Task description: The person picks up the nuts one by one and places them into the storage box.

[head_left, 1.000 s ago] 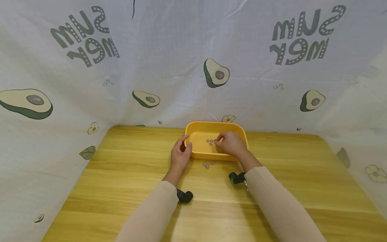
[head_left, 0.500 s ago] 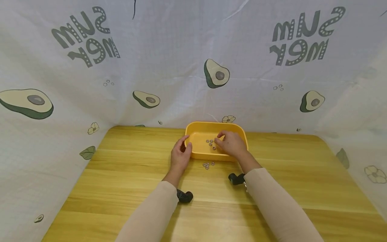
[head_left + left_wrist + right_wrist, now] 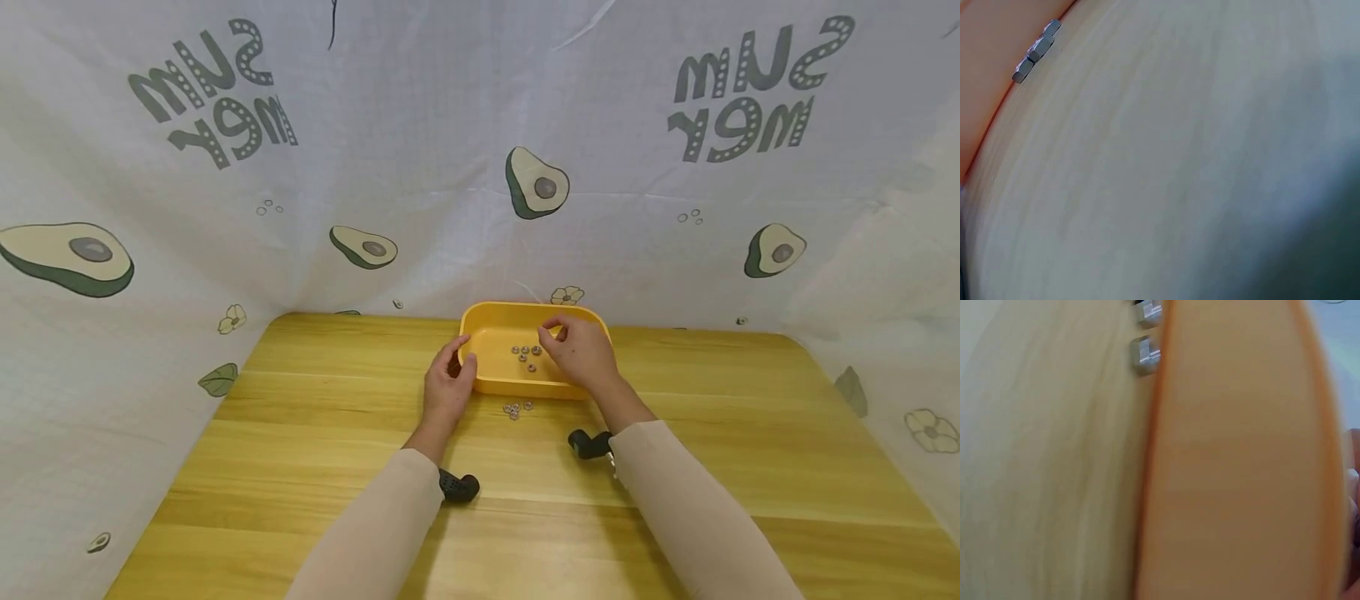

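While your left hand [image 3: 447, 390] grips the left end of the yellow plastic tray [image 3: 525, 389] with round corners, your right hand [image 3: 585, 354] hangs over the right side of it. Your left thumb and first finger curl at the rim. Your right thumb and first finger bend toward each other with their tips close, but I cannot tell if they pinch anything. The right wrist view shows only a bit of a hand at its edge, so that does not help.

I can see five small silver metal nuts [image 3: 522, 358] on the tray's floor, near the middle. Four matching nuts [image 3: 515, 407] sit on the yellow-brown wooden counter [image 3: 315, 450], just in front of the tray's near wall. Three bunch up, and one sits a little to the right.

It looks to me like you are picking up or putting down nuts inside the tray, one at a time. If you have one now, the next move calls for a soft let-go, low over the floor. If you have none, bring your fingertips down on just one nut. They are small and close together, so you could bump another.
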A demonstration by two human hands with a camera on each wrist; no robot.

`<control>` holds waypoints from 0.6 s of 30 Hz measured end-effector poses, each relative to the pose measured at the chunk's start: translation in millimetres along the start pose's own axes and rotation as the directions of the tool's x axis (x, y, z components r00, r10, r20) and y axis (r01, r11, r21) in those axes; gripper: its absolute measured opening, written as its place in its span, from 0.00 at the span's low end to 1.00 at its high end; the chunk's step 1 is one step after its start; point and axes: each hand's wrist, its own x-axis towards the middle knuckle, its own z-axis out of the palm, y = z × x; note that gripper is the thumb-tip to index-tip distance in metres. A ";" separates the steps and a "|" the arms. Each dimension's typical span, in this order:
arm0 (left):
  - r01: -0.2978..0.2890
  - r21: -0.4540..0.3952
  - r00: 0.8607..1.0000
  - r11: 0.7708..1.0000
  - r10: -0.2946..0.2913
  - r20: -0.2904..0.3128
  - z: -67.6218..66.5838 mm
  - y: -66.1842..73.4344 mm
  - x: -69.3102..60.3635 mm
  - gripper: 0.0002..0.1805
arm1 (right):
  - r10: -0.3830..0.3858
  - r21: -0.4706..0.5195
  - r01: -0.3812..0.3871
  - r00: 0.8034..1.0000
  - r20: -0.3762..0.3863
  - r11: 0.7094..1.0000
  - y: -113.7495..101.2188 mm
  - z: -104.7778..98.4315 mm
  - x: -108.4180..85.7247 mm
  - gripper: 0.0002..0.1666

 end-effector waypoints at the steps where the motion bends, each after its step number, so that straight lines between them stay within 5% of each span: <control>1: 0.003 0.000 1.000 1.000 -0.003 0.001 0.2 0.2 0.0 0.21 | -0.011 0.013 0.012 1.000 -0.023 1.000 -1.2 -1.6 -2.5 0.18; 8: 0.007 0.005 1.000 1.000 -0.007 -0.006 0.9 1.0 0.4 0.21 | -0.113 0.156 0.123 0.991 -0.070 0.980 -14.3 -5.0 -29.5 0.13; 18: -0.001 0.008 1.000 1.000 0.001 -0.011 0.8 -2.2 0.1 0.21 | -0.125 0.284 0.118 0.992 0.004 0.952 -10.4 12.8 -75.5 0.09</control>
